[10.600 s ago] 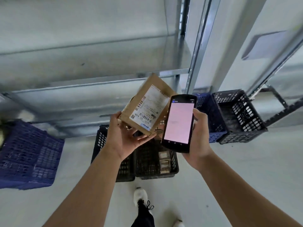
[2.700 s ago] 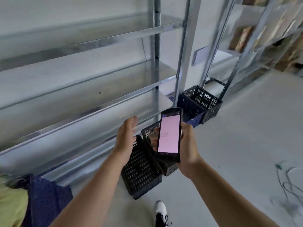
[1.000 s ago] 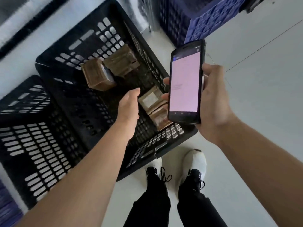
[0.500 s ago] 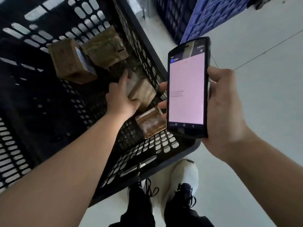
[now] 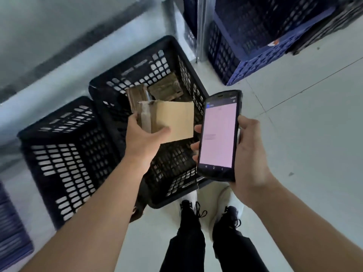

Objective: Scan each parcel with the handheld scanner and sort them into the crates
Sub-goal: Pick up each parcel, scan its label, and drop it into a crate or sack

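A warehouse or parcel-sorting room is indicated. Black perforated plastic crates (image 5: 64,160) are set on a pale tiled floor (image 5: 306,118) against the base of metal shelving (image 5: 200,28). Blue crates (image 5: 253,46) are ranged beside the upright. Brown cardboard parcels (image 5: 165,89) are seen in one black crate.

parcel (image 5: 172,120): matt brown cardboard, smooth face, a strip of clear glossy tape at one end
handheld scanner (image 5: 219,135): black plastic casing, glossy glass screen — lit pale pink
black crate (image 5: 184,75): perforated plastic, slight sheen
blue crate (image 5: 255,61): perforated plastic
floor (image 5: 304,134): smooth pale tiles — matt
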The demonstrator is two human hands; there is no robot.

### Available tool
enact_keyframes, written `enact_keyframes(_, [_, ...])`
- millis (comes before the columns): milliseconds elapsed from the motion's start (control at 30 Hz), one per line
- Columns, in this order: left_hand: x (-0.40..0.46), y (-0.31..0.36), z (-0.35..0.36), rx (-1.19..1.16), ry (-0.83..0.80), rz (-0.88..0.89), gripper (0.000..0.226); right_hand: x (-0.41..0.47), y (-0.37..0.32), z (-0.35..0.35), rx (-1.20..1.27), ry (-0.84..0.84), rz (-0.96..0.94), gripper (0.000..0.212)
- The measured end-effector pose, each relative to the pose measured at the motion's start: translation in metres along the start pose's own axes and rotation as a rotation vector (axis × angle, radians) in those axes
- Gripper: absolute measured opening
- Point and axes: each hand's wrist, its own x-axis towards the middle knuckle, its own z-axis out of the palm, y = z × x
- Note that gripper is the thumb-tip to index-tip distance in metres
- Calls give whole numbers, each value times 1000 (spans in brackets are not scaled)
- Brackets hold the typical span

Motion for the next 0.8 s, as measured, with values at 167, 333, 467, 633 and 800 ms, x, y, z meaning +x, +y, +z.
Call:
enact_keyframes(167, [-62,66,-54,-189,-122,-8,87,-73,-52,58,18,-10,-63,62])
enact_keyframes(333, [-128,136,-101,-336,-172,31,102,-146,-99,103,16,-30,-92,63])
enact_keyframes(467, [-180,184,-133,-380,-136,143,95,-208,-136,128,-5,-56,-168,63])
enact_keyframes(633, [-255,260,-156,-617,-145,196,90,-280,-189,153,-53,-112,-259,62])
enact_keyframes(800, [-323,326,-164,-887,-101,273,87,-347,-245,164,-134,-218,-330,64])
